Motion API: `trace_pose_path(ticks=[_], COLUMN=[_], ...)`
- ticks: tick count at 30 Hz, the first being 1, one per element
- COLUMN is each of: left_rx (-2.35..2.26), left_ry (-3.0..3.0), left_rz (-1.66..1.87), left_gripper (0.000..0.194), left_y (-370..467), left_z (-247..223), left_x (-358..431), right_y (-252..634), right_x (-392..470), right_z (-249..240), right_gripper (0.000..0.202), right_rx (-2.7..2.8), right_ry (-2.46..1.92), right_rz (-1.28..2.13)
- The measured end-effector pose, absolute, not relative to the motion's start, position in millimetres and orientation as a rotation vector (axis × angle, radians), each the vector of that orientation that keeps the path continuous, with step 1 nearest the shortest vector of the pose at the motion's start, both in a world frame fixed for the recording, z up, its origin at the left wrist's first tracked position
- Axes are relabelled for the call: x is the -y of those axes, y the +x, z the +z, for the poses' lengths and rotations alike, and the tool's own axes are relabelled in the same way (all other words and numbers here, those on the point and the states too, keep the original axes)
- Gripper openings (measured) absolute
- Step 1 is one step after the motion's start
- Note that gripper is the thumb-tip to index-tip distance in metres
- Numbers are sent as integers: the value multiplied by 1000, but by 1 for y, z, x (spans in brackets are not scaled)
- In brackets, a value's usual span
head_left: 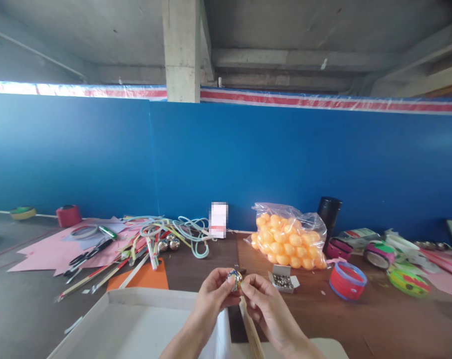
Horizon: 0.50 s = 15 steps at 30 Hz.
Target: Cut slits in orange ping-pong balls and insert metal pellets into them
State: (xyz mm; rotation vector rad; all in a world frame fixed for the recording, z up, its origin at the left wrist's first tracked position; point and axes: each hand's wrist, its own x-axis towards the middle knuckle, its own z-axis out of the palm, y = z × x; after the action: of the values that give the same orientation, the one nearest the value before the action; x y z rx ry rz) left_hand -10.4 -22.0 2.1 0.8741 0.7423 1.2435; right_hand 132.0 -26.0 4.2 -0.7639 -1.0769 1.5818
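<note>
Left hand (210,296): thumb and fingers gripping the ball (233,278).
Right hand (267,304): fingertips bent in to the ball's right side; cannot tell whether they grip it.
Ball: silver, raised above the table (308,319), near the far right corner of the tray (136,324).
Stick (251,331): wooden, between the hands, beside the tray's right edge.
Box (282,270): flap up, metal bits inside.
Bag (286,242): orange balls inside, near the table's far edge.

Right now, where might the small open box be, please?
In the head view, the small open box sits right of centre, between the right hand and the bag of orange balls.
</note>
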Motion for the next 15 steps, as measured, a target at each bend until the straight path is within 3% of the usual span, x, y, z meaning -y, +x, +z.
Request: trace_pose_path(ticks=[15], left_rx=[-782], left_ry=[912], left_rz=[1244], left_gripper=[31], left_y=[-10], left_z=[6], left_x=[24], right_y=[132], right_x=[21], right_z=[0], right_gripper=[30], right_rx=[1113], right_ry=[-769], right_rz=[1580])
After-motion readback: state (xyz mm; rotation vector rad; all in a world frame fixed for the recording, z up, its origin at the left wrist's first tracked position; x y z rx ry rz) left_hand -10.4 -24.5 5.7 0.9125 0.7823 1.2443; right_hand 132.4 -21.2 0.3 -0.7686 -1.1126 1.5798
